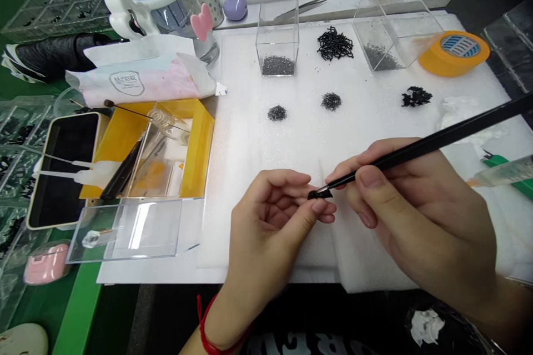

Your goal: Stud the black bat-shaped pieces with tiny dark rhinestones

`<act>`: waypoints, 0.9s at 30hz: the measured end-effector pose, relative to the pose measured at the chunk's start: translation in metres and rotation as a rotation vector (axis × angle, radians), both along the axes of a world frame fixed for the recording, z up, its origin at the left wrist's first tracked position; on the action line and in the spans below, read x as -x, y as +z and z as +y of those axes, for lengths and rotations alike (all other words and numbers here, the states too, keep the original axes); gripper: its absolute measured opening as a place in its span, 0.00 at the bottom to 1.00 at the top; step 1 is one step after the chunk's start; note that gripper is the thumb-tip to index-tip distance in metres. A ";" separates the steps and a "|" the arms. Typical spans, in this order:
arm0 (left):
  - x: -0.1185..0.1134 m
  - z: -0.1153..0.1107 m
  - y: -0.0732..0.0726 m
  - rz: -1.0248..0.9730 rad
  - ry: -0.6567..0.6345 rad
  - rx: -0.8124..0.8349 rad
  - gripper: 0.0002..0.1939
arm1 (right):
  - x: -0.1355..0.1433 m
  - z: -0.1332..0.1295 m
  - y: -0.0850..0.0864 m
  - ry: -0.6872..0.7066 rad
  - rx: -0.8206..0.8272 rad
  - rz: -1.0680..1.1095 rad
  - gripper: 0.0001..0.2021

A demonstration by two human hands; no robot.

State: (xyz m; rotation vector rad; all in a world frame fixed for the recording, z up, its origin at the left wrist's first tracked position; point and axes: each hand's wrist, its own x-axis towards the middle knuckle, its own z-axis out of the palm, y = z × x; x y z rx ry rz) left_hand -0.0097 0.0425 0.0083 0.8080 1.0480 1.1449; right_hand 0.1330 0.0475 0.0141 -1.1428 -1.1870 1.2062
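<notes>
Between the thumb and fingertips of my left hand (pixel 277 219) is a small black piece (pixel 320 194), its kind too small to make out. My right hand (pixel 420 211) grips a slim black pen-like tool (pixel 420 150) in a writing hold. The tool's thin metal tip touches the black piece, or lies right over it. Beyond my hands on the white foam sheet lie two small heaps of dark grains, a left heap (pixel 277 113) and a right heap (pixel 331 101). A pile of black curved bits (pixel 335 44) sits farther back, and black flakes (pixel 416 96) lie to the right.
Clear boxes of grains, one upright (pixel 277 33) and one tilted (pixel 381 39), stand at the back beside yellow tape (pixel 453 54). On the left are a yellow tray (pixel 200 150), a clear lid (pixel 125 230), a phone (pixel 62 166) and a water jug (pixel 166 11). Tweezers (pixel 302 8) lie behind.
</notes>
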 end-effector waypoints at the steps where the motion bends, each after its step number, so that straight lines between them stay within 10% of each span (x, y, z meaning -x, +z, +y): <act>1: 0.000 0.000 0.000 -0.001 0.000 0.001 0.11 | 0.000 0.000 0.000 0.004 0.004 0.008 0.03; 27: -0.002 -0.002 -0.001 0.050 -0.016 -0.046 0.11 | -0.001 0.003 0.001 -0.002 0.002 -0.045 0.02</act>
